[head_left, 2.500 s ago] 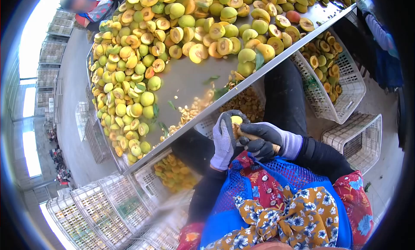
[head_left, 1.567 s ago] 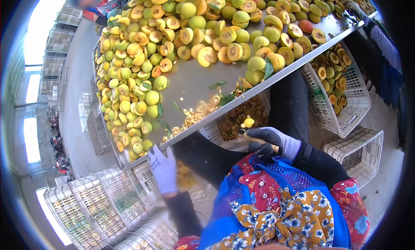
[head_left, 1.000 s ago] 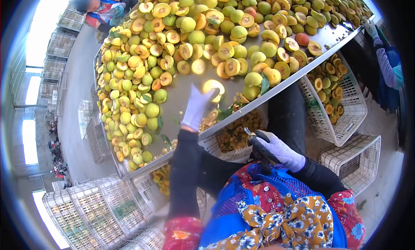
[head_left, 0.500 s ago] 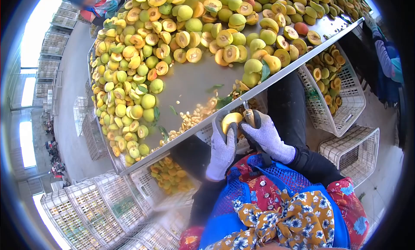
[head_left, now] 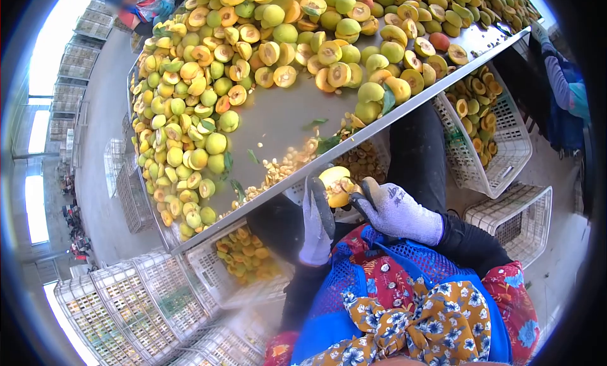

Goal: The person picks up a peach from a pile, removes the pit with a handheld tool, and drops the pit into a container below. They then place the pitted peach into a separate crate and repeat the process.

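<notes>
My left hand (head_left: 318,217), in a grey glove with dark fingertips, is closed around a yellow peach half (head_left: 337,176), its cut face toward me. My right hand (head_left: 401,213), gloved the same way, is closed beside the fruit with its fingertips at the cut face. It grips a small wooden-handled tool, now mostly hidden by fingers and fruit. Both hands are just off the near edge of the metal table (head_left: 272,126). Pale pits (head_left: 288,167) lie along that edge, and halved yellow-green peaches (head_left: 190,138) are heaped behind them.
Beneath the table edge, a crate (head_left: 218,280) holds fruit halves at left, and another crate (head_left: 506,167) holds more at right. A white crate (head_left: 521,217) lies at lower right. Stacked crates (head_left: 139,309) fill the lower left. Other people (head_left: 572,94) are at the table's right and far left.
The peach half has been turned so its cut face shows. The tool, upright before, has tipped toward the fruit, and my right hand has rotated with it.
</notes>
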`<state>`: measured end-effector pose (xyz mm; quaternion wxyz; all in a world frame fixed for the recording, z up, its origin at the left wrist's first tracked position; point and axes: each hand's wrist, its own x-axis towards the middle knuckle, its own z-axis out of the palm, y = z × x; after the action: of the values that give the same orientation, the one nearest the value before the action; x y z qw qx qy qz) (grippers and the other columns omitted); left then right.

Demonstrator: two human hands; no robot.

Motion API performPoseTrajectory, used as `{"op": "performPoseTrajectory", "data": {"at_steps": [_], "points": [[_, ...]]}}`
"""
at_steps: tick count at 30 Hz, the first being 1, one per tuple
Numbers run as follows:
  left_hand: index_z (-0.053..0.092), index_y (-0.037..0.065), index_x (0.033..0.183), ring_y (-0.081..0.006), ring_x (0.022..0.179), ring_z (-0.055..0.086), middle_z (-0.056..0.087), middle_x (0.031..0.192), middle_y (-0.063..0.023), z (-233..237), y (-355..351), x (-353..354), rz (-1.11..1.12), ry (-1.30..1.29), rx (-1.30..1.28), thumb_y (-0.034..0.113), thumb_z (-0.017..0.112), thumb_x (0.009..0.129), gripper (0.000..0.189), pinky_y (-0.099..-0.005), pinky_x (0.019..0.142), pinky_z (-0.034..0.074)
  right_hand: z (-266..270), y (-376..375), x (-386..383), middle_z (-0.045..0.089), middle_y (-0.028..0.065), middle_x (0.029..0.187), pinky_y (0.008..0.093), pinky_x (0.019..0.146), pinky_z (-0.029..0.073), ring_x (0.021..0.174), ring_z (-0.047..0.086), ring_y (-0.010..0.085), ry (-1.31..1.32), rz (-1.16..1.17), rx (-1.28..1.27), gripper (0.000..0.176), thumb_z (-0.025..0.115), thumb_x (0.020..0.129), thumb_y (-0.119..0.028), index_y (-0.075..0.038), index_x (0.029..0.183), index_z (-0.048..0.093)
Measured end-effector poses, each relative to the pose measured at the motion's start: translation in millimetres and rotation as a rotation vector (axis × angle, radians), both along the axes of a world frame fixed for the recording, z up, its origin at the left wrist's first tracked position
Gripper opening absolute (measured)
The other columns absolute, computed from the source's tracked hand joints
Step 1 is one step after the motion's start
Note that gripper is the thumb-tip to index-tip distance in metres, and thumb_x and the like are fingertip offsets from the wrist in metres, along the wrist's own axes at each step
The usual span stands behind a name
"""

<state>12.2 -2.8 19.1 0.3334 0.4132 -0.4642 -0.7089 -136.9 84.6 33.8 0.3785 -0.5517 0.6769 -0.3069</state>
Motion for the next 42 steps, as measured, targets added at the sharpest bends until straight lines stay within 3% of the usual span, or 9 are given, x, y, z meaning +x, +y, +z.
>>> {"op": "performPoseTrajectory", "data": {"at_steps": [5,11,14,19,22,28,35,38,42], "points": [[0.051,-0.001,0.125,-0.0207,0.102,0.061,0.060,0.115,-0.0136,-3,7,-2,0.023,-0.206,-0.239,0.032,0.040,0.107,0.039,-0.0327,0.090,0.050,1,0,5,0.060,0.0219,0.066,0.0512,0.052,0.044,0.060,0.060,0.0427,0.044,0.054,0.025,0.023,0.054,0.098,-0.021,0.002,0.100,0.048],[0.053,-0.003,0.122,-0.0215,0.103,0.060,0.060,0.113,-0.0135,-3,19,-13,0.144,-0.354,-0.439,0.020,0.041,0.106,0.030,-0.0327,0.092,0.048,-25,-2,6,0.062,0.0227,0.075,0.0457,0.055,0.050,0.063,0.063,0.0374,0.002,0.154,-0.378,0.033,0.045,0.102,-0.030,0.001,0.102,0.054],[0.055,-0.002,0.117,-0.0187,0.100,0.059,0.060,0.109,-0.0117,3,25,-19,0.178,-0.419,-0.533,0.019,0.041,0.106,0.027,-0.0316,0.091,0.047,18,-13,-12,0.059,0.0221,0.086,0.0446,0.058,0.050,0.068,0.064,0.0331,-0.734,0.068,0.518,0.032,0.040,0.104,-0.026,0.002,0.105,0.056],[0.054,-0.002,0.123,-0.0236,0.104,0.061,0.062,0.113,-0.0147,-5,20,-14,0.101,-0.376,-0.386,0.013,0.042,0.103,0.027,-0.0337,0.092,0.048,-11,3,0,0.057,0.0186,0.075,0.0443,0.053,0.049,0.061,0.063,0.0331,0.211,0.246,-0.243,0.029,0.046,0.101,-0.024,0.004,0.105,0.056],[0.054,-0.002,0.122,-0.0228,0.104,0.061,0.062,0.113,-0.0144,-9,19,-12,0.135,-0.366,-0.408,0.013,0.042,0.104,0.027,-0.0335,0.092,0.048,10,3,5,0.060,0.0242,0.073,0.0508,0.060,0.046,0.069,0.061,0.0431,-0.036,0.034,0.156,0.028,0.047,0.101,-0.026,0.002,0.095,0.051],[0.055,-0.002,0.117,-0.0176,0.099,0.059,0.060,0.109,-0.0105,-4,26,-17,0.154,-0.380,-0.399,0.019,0.041,0.106,0.028,-0.0310,0.090,0.047,-28,6,9,0.061,0.0221,0.074,0.0442,0.055,0.050,0.066,0.065,0.0339,-0.098,0.077,-0.062,0.038,0.050,0.100,-0.033,0.004,0.099,0.056],[0.053,-0.002,0.122,-0.0238,0.100,0.063,0.062,0.112,-0.0146,-7,24,-13,0.095,-0.322,-0.554,0.020,0.040,0.105,0.031,-0.0347,0.089,0.049,27,0,-10,0.044,-0.0003,0.058,0.0188,0.033,0.031,0.038,0.037,0.0052,-1.497,-0.184,0.639,0.040,0.049,0.101,-0.044,-0.006,0.092,0.054],[0.053,-0.002,0.123,-0.0242,0.100,0.063,0.063,0.111,-0.0148,-15,17,-8,0.016,-0.158,-0.419,0.023,0.039,0.106,0.034,-0.0349,0.089,0.049,-17,5,-11,0.040,-0.0014,0.056,0.0177,0.032,0.031,0.037,0.035,0.0043,-2.492,0.067,0.911,0.041,0.046,0.102,-0.043,-0.003,0.094,0.052],[0.053,-0.003,0.123,-0.0230,0.099,0.063,0.063,0.111,-0.0147,-8,10,-7,-0.106,-0.183,-0.493,0.026,0.037,0.106,0.037,-0.0343,0.088,0.049,-12,5,-15,0.037,-0.0034,0.052,0.0179,0.031,0.030,0.035,0.034,0.0036,-2.395,0.041,0.888,0.042,0.043,0.103,-0.043,-0.003,0.095,0.053]]}}
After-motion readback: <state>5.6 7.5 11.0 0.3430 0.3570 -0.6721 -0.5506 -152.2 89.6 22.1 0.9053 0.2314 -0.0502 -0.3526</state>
